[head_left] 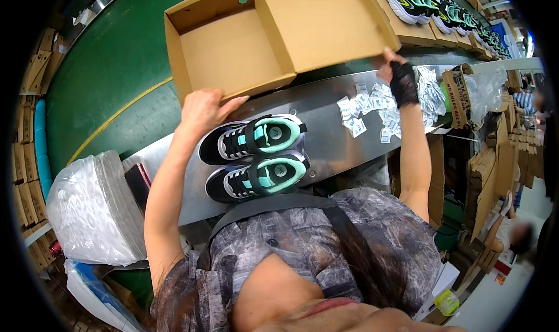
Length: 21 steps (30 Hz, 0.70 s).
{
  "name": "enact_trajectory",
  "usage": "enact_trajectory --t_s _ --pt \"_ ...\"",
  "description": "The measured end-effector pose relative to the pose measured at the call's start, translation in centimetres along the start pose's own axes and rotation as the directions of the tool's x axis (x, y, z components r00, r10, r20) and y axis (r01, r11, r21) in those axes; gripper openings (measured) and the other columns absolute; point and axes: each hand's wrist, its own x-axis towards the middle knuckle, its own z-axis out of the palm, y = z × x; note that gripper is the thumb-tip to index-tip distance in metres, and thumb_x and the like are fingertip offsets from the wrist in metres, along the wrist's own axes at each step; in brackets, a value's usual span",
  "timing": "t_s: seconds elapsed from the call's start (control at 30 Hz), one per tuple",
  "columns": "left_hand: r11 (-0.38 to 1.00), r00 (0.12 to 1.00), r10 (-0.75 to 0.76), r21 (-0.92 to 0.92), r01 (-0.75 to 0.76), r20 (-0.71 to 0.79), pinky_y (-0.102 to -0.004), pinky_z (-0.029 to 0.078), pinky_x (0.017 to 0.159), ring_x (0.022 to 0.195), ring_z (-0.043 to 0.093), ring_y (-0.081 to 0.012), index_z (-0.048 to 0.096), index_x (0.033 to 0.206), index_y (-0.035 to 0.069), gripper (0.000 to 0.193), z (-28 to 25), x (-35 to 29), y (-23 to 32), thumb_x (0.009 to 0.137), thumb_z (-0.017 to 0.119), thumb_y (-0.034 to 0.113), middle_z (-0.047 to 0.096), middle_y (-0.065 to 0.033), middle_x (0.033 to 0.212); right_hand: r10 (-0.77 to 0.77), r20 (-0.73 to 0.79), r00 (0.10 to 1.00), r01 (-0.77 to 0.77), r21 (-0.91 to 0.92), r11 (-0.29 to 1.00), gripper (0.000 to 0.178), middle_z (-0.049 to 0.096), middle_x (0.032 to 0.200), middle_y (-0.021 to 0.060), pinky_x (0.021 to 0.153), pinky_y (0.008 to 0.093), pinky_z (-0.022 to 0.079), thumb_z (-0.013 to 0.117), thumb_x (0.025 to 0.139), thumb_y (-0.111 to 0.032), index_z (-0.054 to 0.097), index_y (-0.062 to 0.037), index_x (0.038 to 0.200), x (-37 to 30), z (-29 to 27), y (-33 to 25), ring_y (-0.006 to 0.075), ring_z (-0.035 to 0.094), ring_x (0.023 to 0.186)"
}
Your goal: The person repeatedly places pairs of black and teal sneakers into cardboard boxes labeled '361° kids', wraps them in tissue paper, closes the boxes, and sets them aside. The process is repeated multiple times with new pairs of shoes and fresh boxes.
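Observation:
An open cardboard shoebox [272, 29] lies at the far edge of the metal table, its hinged lid [329, 20] folded out to the right. Its inside holds nothing. My left hand [205, 112] grips the near left corner, thumb stretched along the near wall. In a black fingerless glove, my right hand [397, 76] pinches the lid's near right corner. Close to my body, a pair of black sneakers with mint lining sits side by side: the farther sneaker [239, 141] and the nearer sneaker [241, 180], toes to the left.
Small white packets [428, 99] lie in a loose heap to the right on the metal table [326, 140]. A green conveyor belt [125, 58] runs beyond. Rows of sneakers on boxes [413, 32] stand far right. Plastic-wrapped sheets [93, 209] are stacked at left.

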Motion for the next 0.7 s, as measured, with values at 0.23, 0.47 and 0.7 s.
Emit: enact_trajectory --t_s 0.23,0.47,0.7 --pt "0.902 0.879 -0.167 -0.43 -0.048 -0.447 -0.0252 0.046 0.071 0.077 0.057 -0.0124 0.06 0.099 -0.001 0.021 -3.4 -6.4 -5.0 0.087 0.054 0.015 0.062 -0.0065 0.089 -0.42 0.097 0.902 0.218 -0.944 0.25 0.051 0.059 0.09 0.0174 0.074 0.0409 0.046 0.061 0.071 -0.041 0.054 -0.0021 0.102 -5.8 2.7 7.4 0.0346 0.056 0.087" --pt "0.741 0.486 -0.629 -0.658 0.138 -0.607 -0.0266 0.05 0.071 0.079 0.06 -0.0143 0.057 0.106 -0.001 0.025 -9.6 -21.6 -15.7 0.089 0.049 0.016 0.062 -0.0094 0.093 -0.624 0.055 0.78 0.431 -0.77 0.471 0.016 0.058 0.081 0.0163 0.07 0.0373 0.044 0.056 0.077 -0.017 0.056 -0.0041 0.086 -5.4 2.5 8.2 0.0347 0.056 0.078" --pt "0.466 0.33 -0.837 -0.252 0.848 -0.436 -0.0311 0.037 0.092 0.106 0.051 -0.0251 0.05 0.116 -0.003 0.049 -10.4 -38.3 -23.6 0.082 0.057 0.032 0.054 -0.0189 0.114 -0.546 -0.174 0.819 0.508 -0.223 0.832 0.021 0.058 0.092 0.0074 0.083 0.0286 0.04 0.058 0.083 -0.01 0.054 0.0001 0.101 -6.5 8.2 0.0 0.0163 0.053 0.089"
